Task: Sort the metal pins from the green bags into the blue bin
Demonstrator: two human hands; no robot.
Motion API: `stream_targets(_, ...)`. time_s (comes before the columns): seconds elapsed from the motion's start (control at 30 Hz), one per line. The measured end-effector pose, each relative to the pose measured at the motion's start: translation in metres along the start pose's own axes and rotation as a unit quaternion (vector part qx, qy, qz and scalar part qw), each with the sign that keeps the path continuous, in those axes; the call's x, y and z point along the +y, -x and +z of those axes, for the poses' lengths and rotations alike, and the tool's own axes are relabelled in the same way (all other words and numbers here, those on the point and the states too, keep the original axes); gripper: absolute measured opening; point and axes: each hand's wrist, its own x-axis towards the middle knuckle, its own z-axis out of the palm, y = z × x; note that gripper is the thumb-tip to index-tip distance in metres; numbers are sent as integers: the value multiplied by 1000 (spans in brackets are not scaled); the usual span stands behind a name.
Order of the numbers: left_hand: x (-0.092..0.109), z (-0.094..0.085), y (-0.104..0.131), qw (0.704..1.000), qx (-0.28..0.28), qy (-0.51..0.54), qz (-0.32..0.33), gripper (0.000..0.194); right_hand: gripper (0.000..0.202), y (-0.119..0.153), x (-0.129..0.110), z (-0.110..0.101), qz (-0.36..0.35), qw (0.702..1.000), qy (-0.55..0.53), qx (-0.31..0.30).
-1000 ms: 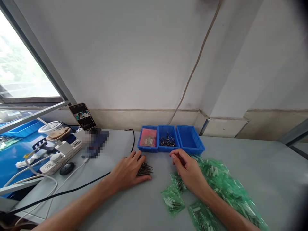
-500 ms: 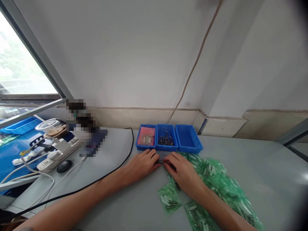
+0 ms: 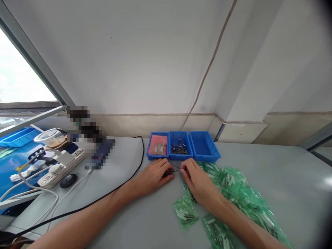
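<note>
Metal pins (image 3: 170,172) lie just in front of the middle blue bin (image 3: 181,158); visible ends point toward the right hand, long axes roughly along the bin's front edge. Left hand (image 3: 154,175), front-left of that bin, is palm down, thumb and fingers closed around the pins. Right hand (image 3: 198,180), front-right of it, has fingertips drawn together beside the pin ends; whether it grips one cannot be told. Green bags (image 3: 233,183) border its right side; grey tabletop (image 3: 145,214) shows between the forearms.

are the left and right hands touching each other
Apart: the head view shows a narrow gap between the left hand and the right hand, with grey table and metal pieces showing there.
</note>
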Motion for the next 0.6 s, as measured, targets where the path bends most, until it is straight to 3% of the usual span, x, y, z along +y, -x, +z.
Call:
stream_targets(0.2, -2, -1, 0, 1000, -10, -2, 26, 26, 16, 2, 1, -2, 64, 997, -35, 16)
stream_targets(0.6, -1, -1, 0, 1000, 4, 2, 24, 14, 19, -1, 1, 0, 69, 995, -57, 50)
